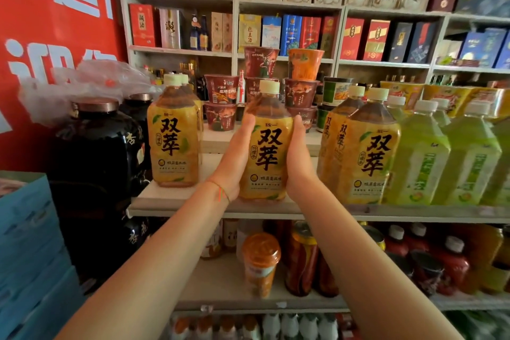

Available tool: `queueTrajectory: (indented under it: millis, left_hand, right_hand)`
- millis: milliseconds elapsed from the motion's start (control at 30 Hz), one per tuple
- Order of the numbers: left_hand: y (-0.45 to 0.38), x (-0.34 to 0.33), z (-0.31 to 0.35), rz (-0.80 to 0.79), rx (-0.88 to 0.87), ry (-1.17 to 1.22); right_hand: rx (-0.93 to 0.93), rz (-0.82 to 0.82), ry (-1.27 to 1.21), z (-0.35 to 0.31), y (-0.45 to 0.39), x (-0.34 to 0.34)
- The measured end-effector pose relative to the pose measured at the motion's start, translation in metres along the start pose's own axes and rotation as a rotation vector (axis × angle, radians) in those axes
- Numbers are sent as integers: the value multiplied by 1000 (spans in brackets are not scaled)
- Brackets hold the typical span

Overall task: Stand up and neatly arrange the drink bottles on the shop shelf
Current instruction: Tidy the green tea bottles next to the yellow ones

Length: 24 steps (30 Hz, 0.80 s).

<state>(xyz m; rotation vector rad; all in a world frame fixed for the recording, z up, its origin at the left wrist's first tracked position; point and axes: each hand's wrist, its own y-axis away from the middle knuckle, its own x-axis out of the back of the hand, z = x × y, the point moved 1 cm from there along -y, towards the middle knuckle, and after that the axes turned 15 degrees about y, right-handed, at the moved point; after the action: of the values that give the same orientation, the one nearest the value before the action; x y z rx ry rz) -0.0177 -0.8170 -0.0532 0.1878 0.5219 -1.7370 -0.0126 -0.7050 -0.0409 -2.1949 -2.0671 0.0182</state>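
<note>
Both forearms reach in from bottom of frame; left hand [234,157] and right hand [298,157] clamp the sides of a yellow tea bottle [266,143] upright at the shelf [176,208] front edge, frame centre. Risk: base overhangs edge, bottle could tip off if released.

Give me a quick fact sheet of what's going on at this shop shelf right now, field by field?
place: shop shelf stocked with drinks
held item: yellow tea bottle, upright, cream cap
left hand: pressed against the bottle's left side
right hand: pressed against its right side
left neighbour: matching yellow bottle, with a gap between
right neighbours: two more yellow bottles, then green tea bottles
behind: stacked instant noodle cups
lower shelf: orange cup drink, red bottles
</note>
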Motion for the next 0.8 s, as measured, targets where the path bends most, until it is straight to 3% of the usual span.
queueTrajectory:
  millis: [133,367,467,567,667,800]
  left_hand:
    - [-2,-12,-14,-71,-101,-31]
    - [-7,-34,-27,-69,-101,-12]
    - [-6,-36,-26,-70,-136,-68]
    - [-3,-40,-24,-74,-222,-145]
    - [1,-43,-26,-75,-226,-172]
    - [-7,-50,-37,-77,-238,-223]
  right_hand:
    - [-9,36,-8,1,9,20]
    - [38,78,44,-1,24,46]
    - [413,211,351,-4,33,46]
    - [818,472,877,-21,29,45]
    - [786,458,1248,-41,14,40]
    - [802,578,1362,-40,4,49]
